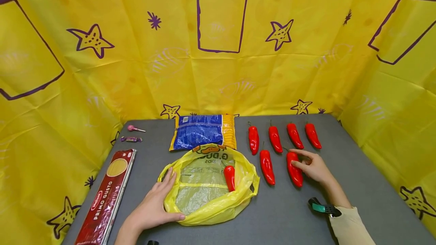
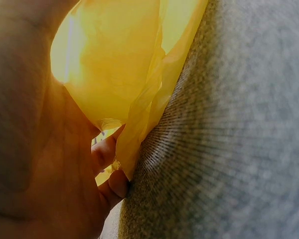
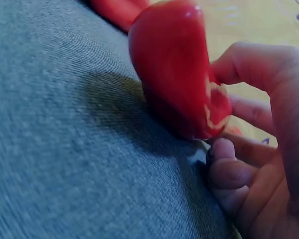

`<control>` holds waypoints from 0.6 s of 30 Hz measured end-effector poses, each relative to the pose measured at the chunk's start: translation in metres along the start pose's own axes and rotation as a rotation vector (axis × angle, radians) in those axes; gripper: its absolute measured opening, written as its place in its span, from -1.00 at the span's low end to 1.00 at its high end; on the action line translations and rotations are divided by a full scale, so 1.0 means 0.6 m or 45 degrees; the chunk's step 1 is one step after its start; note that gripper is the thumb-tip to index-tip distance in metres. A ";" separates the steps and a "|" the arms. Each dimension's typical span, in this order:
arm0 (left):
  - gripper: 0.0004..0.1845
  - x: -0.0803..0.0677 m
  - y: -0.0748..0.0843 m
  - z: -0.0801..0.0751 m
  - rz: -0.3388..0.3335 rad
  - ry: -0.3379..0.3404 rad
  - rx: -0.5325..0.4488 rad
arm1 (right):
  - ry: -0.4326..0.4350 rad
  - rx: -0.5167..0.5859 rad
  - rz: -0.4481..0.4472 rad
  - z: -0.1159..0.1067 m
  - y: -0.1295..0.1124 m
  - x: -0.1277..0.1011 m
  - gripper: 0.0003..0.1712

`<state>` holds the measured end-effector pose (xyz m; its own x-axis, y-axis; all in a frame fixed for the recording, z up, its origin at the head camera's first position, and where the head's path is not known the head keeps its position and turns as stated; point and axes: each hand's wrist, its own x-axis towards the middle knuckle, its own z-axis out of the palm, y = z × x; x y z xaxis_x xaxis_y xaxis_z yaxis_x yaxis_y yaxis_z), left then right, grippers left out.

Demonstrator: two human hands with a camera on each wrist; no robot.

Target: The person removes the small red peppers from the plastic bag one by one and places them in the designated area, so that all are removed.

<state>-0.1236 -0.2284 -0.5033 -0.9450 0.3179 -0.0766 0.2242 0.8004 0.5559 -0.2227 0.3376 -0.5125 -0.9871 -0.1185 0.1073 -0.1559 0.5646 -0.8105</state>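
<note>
Your left hand (image 1: 153, 207): nearest item, lying on the near-left rim of the crumpled yellow plastic carrier bag (image 1: 207, 211). Fingers lie flat over the rim while the thumb tucks beneath it, so the film is pinched and the mouth held wide on the grey desk (image 1: 289, 222). The left wrist view shows the same yellow film (image 2: 124, 74) folded against your palm.

Inside the bag: one glossy red pointed pepper (image 1: 229, 177), upright against the right wall. Count packed, as far as can be seen: one.

Your right hand (image 1: 315, 167): to the right of the bag, fingers curled round the glossy red pepper at the right of the near row (image 1: 294, 169). The right wrist view shows thumb and fingers closing on its blunt end (image 3: 174, 69), which looks barely clear of the desk, if at all.

Just beside it, toward the bag: a second loose red pepper (image 1: 267, 167), untouched.

Farther back: a row of four red peppers (image 1: 282, 137), well apart from the bag.

Judged tally: one in, one in hand, five waiting; early stage.

Left edge: a long dark-red box of spaghetti (image 1: 107, 196). Beyond the bag: a blue and yellow pasta packet (image 1: 202, 131). Far left: a pink lollipop (image 1: 133, 128) and a small purple wrapped sweet (image 1: 131, 139).
</note>
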 end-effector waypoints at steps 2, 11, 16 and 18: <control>0.45 0.000 0.001 0.001 -0.001 -0.002 -0.003 | 0.003 0.011 -0.011 -0.001 0.004 -0.003 -0.48; 0.44 -0.003 0.009 0.002 -0.002 -0.021 -0.032 | -0.016 0.067 0.068 -0.006 0.003 -0.015 -0.39; 0.44 -0.003 0.006 0.000 -0.001 -0.002 -0.027 | 0.007 0.087 0.066 -0.001 0.004 -0.009 -0.39; 0.45 -0.002 0.005 -0.002 -0.004 0.000 -0.022 | 0.009 0.088 0.066 0.001 0.005 -0.007 -0.38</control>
<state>-0.1222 -0.2269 -0.5006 -0.9456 0.3157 -0.0782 0.2173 0.7924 0.5700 -0.2190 0.3393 -0.5161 -0.9941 -0.0846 0.0679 -0.1018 0.5118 -0.8530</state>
